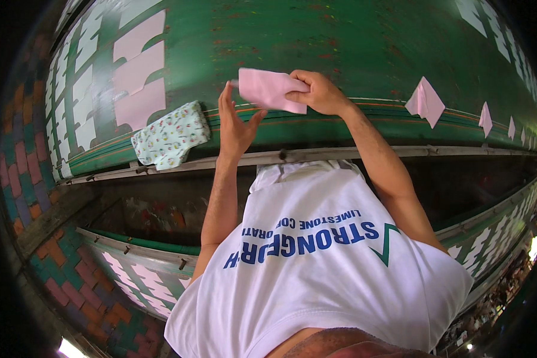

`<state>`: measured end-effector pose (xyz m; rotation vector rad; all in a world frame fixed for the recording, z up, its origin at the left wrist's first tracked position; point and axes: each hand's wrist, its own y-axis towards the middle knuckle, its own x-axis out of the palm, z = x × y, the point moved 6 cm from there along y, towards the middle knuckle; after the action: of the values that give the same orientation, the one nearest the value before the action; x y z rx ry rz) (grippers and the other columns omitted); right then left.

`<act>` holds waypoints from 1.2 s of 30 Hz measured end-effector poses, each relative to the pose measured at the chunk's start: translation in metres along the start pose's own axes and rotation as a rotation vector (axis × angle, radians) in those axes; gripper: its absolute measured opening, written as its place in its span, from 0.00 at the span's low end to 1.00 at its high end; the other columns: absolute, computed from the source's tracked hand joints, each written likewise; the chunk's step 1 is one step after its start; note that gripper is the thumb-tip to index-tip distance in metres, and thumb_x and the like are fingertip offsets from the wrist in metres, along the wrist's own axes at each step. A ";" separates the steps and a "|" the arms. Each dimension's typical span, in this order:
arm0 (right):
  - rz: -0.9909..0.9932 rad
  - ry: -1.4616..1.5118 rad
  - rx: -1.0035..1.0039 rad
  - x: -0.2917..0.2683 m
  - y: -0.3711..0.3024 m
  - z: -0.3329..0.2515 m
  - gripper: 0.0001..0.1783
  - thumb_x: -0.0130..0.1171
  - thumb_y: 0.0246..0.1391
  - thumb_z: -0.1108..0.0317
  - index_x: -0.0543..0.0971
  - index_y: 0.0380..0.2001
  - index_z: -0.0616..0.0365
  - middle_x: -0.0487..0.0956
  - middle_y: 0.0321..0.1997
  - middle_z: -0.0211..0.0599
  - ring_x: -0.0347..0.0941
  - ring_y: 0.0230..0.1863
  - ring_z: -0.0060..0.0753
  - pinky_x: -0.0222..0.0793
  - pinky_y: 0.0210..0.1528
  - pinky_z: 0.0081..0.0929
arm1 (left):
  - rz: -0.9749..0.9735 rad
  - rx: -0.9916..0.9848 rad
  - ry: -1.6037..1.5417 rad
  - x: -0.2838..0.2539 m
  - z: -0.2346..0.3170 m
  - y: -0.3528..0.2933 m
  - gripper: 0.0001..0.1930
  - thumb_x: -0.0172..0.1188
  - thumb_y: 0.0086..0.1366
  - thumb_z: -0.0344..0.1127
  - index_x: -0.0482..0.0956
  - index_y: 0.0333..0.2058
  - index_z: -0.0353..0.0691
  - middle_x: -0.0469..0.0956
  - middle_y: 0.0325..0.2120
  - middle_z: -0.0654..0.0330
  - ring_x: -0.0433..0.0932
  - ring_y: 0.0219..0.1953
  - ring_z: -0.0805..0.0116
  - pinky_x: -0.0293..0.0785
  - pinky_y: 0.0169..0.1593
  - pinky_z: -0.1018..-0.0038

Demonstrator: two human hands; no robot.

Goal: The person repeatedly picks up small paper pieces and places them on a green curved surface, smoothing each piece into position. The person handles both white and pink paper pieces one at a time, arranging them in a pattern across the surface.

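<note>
My right hand [317,93] pinches the right end of a pink fabric piece [264,86], thumb on top, over the near part of the long green table [268,36]. Just left of that fabric is my left hand [237,122], its fingers apart and the index finger pointing up beside the left edge. A small pale blur shows by that fingertip; I cannot make out what it is. Left of my left hand, a pale mint printed cloth [173,134] lies folded over the table's near edge.
Pink cut pieces [139,77] lie in a column at the left, with white pieces [85,83] beyond. Several pink pieces [425,102] sit along the near edge at right. A wooden rail [316,155] runs along the front. Behind me stands another green table [143,247] bearing pale pieces.
</note>
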<state>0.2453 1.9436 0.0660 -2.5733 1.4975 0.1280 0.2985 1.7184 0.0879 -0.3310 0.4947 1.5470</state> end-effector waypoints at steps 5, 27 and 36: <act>0.242 0.131 0.172 -0.072 -0.087 0.030 0.19 0.72 0.58 0.64 0.81 0.48 0.60 0.83 0.41 0.33 0.77 0.42 0.23 0.75 0.46 0.28 | -0.429 -0.303 -0.443 0.108 0.032 -0.006 0.20 0.70 0.69 0.31 0.77 0.57 0.33 0.84 0.45 0.61 0.81 0.46 0.74 0.78 0.52 0.73; 0.971 -0.413 0.237 -0.209 -0.202 0.121 0.13 0.72 0.59 0.63 0.84 0.37 0.63 0.87 0.32 0.43 0.83 0.32 0.35 0.77 0.37 0.32 | -0.606 -0.110 0.027 0.231 0.050 -0.021 0.19 0.68 0.68 0.35 0.79 0.56 0.36 0.82 0.51 0.55 0.84 0.48 0.64 0.80 0.49 0.69; 0.937 -0.532 0.132 -0.207 -0.196 0.129 0.09 0.69 0.61 0.67 0.86 0.42 0.58 0.87 0.34 0.45 0.85 0.35 0.40 0.78 0.39 0.34 | -0.514 -0.009 -0.010 0.223 0.059 -0.035 0.16 0.68 0.69 0.33 0.80 0.53 0.37 0.83 0.49 0.56 0.84 0.45 0.65 0.80 0.45 0.70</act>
<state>0.3136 2.2393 -0.0097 -1.3684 2.1858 0.7123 0.3295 1.9406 0.0235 -0.4198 0.3587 1.0517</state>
